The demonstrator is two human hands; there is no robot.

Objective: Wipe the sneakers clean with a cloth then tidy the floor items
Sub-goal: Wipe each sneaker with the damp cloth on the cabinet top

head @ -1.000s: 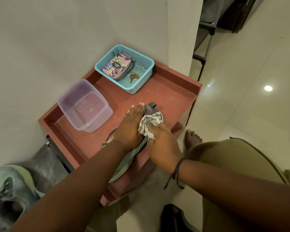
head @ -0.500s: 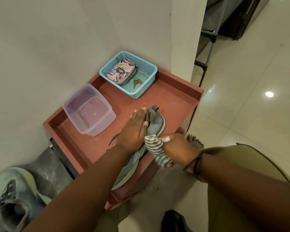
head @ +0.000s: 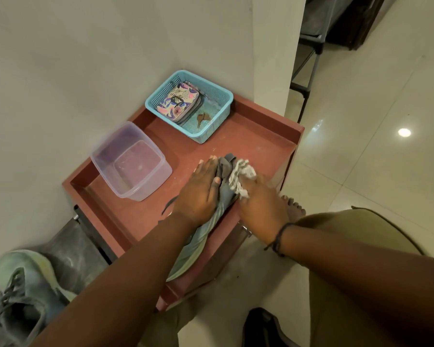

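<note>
- Back up on the sneaker [head: 198,242] since half a second ago: right hand [head: 262,206], bunching the cloth [head: 239,177].
- Pinning the sneaker at the table [head: 261,136] front edge: left hand [head: 198,194], fingers flat.

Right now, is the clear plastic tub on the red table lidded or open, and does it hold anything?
Open: the clear plastic tub shows no lid. Whether it holds water, cannot tell.

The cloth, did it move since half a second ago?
Yes. The right hand has carried the cloth away from the near edge of the red table, up along the sneaker toward the blue basket.
</note>
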